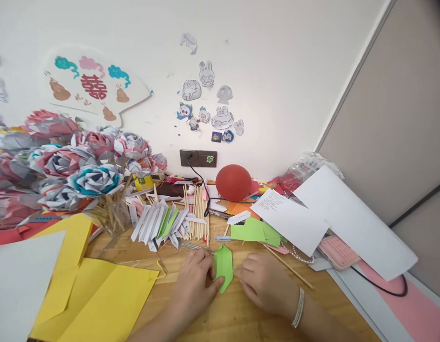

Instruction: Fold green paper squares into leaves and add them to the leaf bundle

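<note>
Pinching the green paper by its left edge, my left hand is sitting nearer; its long axis is running away from me over the desk, my right hand lying just rightward, grip unclear.

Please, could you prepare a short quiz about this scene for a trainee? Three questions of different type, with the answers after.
1. What does the left hand touch?
A) the black plug
B) the folded green paper
C) the written note

2. True or false: the right hand has a bracelet at its wrist.

3. Fill in the missing word: seen from the camera, the red balloon is to the ____ of the paper flowers.

Key:
1. B; the left thumb lies over the paper's edge.
2. True.
3. Right.
</note>
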The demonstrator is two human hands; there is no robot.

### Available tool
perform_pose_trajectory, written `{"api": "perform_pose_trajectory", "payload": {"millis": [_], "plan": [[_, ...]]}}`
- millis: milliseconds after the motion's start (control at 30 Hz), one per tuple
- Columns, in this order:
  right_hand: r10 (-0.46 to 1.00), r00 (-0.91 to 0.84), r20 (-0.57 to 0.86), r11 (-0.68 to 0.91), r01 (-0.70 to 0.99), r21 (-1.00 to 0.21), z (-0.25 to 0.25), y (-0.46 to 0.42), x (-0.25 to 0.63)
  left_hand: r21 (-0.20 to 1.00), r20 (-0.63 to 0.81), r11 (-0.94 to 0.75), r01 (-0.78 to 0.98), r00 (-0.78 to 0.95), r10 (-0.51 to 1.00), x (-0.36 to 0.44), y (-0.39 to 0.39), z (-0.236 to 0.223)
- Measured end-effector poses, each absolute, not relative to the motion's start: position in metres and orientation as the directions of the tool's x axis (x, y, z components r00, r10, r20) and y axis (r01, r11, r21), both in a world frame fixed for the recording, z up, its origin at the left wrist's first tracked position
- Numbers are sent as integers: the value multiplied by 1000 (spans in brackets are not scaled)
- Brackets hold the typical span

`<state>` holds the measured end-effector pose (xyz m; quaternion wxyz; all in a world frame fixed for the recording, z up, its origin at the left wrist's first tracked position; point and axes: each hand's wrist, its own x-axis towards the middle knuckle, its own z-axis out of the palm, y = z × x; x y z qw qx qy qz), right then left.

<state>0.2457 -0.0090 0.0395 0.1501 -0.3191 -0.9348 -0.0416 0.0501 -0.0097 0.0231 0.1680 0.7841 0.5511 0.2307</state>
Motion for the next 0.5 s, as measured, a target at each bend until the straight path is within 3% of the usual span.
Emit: {"api": "perform_pose_trajectory", "payload": {"millis": [300, 400, 500], "plan": [[493, -838, 233, 869, 486, -93, 20, -13, 228, 448, 223, -337, 828, 262, 939, 42, -9, 17], [480, -838, 260, 877, 465, -121, 18, -7, 231, 383, 356, -431, 817, 300, 885, 33, -3, 11], [468, -840, 274, 883, 430, -189, 17, -2, 235, 240, 506, -599, 764, 429, 749, 23, 4, 3]]}}
